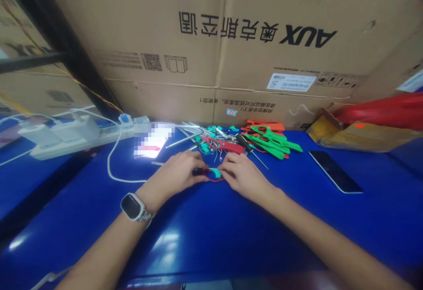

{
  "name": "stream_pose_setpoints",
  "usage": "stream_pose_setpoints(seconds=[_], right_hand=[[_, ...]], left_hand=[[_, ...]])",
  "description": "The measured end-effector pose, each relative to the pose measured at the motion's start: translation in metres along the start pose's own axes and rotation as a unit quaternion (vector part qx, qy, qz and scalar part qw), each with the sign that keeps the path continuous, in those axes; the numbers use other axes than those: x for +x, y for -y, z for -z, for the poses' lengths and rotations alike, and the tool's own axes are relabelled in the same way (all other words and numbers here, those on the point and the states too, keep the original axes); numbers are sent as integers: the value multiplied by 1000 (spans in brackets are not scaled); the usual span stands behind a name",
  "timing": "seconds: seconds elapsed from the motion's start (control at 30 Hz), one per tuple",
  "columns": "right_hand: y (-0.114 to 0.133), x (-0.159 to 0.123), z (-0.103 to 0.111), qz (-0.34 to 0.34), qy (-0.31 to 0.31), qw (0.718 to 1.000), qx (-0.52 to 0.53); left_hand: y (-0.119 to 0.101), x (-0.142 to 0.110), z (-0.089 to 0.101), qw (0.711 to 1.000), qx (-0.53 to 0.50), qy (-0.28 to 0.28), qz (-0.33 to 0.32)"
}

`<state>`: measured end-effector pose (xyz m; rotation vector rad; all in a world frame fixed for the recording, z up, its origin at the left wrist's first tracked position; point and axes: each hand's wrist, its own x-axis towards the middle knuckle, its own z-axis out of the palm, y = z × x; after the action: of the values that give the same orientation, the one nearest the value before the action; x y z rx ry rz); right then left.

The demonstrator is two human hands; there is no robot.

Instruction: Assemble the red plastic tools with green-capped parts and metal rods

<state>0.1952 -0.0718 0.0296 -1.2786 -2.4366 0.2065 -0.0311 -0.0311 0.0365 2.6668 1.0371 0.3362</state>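
Note:
My left hand [180,169] is closed on the black end of a small red lighter casing [215,180], just above the blue table. My right hand [246,176] pinches the casing's other end. In the loop between my fingers sits a teal trigger piece [217,173]. Right behind my hands lies a pile of thin metal tubes [185,141], teal plastic parts [206,147] and small wires. A red lighter casing [228,145] rests on this pile, beside a black-and-yellow screwdriver [244,142]. Green casings [272,142] and orange casings [269,126] are stacked to the right.
A lit phone [154,140] lies behind my left hand, a dark phone [335,172] at the right. A white power strip [82,138] with plugs and cables runs along the left. Behind stands a large cardboard box [198,61]; an open carton [363,135] is at the right.

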Motion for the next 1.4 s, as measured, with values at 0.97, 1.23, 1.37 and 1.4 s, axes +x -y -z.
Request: stream_pose_setpoints(seconds=[0.97, 1.23, 1.37, 1.4], right_hand=[[3, -26, 4, 0, -6, 998, -58], [2, -26, 5, 14, -11, 999, -49], [0, -27, 8, 21, 1, 1000, -11], [-1, -27, 8, 20, 3, 1000, 1]], left_hand=[[-11, -2, 11, 1000, 12, 8, 25], [-24, 4, 0, 998, 47, -39, -22], [-25, 7, -10, 998, 21, -23, -54], [-25, 8, -12, 998, 11, -19, -56]])
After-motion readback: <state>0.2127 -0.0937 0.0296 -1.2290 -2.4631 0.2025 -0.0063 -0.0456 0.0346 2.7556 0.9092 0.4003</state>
